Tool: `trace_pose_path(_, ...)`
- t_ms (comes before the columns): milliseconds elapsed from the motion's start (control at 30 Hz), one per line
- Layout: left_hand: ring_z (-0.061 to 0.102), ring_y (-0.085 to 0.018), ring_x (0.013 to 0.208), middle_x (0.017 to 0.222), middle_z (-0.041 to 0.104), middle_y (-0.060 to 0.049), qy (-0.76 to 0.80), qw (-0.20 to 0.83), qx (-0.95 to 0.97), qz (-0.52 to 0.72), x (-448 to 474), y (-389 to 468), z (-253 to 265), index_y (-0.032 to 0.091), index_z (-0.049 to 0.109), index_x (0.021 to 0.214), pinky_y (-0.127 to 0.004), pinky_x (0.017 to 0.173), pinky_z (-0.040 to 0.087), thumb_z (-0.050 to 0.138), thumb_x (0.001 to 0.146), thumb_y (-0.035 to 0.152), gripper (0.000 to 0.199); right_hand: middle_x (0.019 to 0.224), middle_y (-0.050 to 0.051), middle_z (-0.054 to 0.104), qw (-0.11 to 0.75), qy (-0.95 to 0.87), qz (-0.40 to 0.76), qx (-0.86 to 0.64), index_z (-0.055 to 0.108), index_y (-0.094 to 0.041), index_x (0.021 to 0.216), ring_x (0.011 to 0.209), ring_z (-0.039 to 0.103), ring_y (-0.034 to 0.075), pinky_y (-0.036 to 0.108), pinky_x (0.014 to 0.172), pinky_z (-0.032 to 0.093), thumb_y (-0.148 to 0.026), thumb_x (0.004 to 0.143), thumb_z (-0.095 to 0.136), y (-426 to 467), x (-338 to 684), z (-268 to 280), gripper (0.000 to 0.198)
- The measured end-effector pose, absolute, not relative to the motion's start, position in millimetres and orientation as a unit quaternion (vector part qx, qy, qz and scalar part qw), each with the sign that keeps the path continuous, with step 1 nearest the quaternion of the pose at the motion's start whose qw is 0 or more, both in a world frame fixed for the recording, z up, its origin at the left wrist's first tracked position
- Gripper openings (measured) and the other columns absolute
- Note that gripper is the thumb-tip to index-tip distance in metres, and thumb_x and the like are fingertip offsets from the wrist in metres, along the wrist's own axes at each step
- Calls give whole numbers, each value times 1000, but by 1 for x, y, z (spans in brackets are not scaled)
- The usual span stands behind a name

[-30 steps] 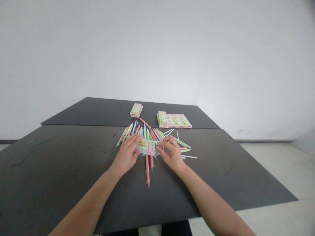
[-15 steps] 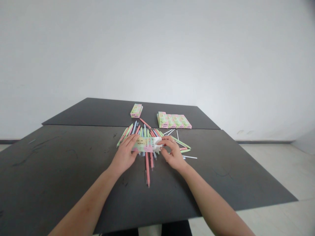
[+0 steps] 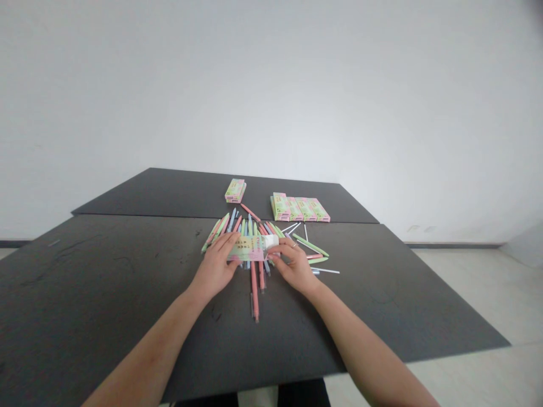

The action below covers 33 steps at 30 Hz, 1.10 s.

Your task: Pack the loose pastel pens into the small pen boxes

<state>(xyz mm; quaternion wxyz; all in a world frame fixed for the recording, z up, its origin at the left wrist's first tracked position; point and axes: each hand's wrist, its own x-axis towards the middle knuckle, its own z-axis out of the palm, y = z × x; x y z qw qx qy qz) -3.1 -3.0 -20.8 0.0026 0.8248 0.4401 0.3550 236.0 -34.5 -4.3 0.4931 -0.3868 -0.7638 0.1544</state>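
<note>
A small pink, yellow and green printed box (image 3: 249,249) lies crosswise in front of me, above a pile of pens. My left hand (image 3: 216,260) is closed round its left end. At the right end a white flap (image 3: 270,242) stands out, and the bent fingers of my right hand (image 3: 292,263) pinch at its edge. Red, green and blue pens fan out under and behind the box; a red pen (image 3: 254,291) points towards me. Green pens (image 3: 311,245) lie to the right of my right hand. The box's inside is hidden from me.
Farther back stand a row of matching boxes (image 3: 307,209) on the right and a small stack of boxes (image 3: 235,190) on the left. Thin white sticks (image 3: 326,271) lie right of the pile. A seam crosses the dark table (image 3: 127,294); a wall rises behind it.
My right hand has moved slightly down and left, its fingers shifting to the lower edge of the flap. The white flap looks more folded. My left hand has hardly moved.
</note>
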Motion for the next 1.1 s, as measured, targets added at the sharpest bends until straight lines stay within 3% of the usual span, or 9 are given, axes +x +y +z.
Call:
trace_pose_path(200,44,-28,133,139,52,-12,437,-3,831,344,-2,-5,-20,17,43,137,-51,115,30,53,81,17,58,87,4,65,499,-764,149,-381,64,-21,92,85,61,18,32,79,50,-25,89,60,-34,234,-5,7)
trace_pose_path(400,43,-28,133,139,51,-12,438,-3,835,333,-3,-5,-21,17,42,138,-52,114,31,51,81,15,57,108,7,65,482,-758,166,-407,53,-22,115,87,63,18,32,78,52,-25,86,60,-33,235,-13,30)
trace_pose_path(567,43,-28,133,139,51,-13,438,0,833,338,-3,-4,-21,18,42,138,-52,114,32,53,80,16,59,110,9,63,499,-752,153,-401,47,-21,124,86,63,18,31,76,54,-26,86,61,-34,235,-14,40)
trace_pose_path(900,43,-29,132,138,52,-12,438,-4,835,332,-3,-5,-19,19,42,138,-53,113,31,52,80,15,59,121,8,64,457,-797,94,-383,51,-25,127,112,60,22,38,95,50,-20,91,54,-36,234,-8,37)
trace_pose_path(1100,44,-30,131,137,53,-12,433,-9,839,329,-3,-5,-19,20,41,139,-55,112,31,54,80,17,60,121,12,63,435,-804,52,-403,47,-23,131,113,60,24,40,94,52,-19,92,50,-37,230,-10,39)
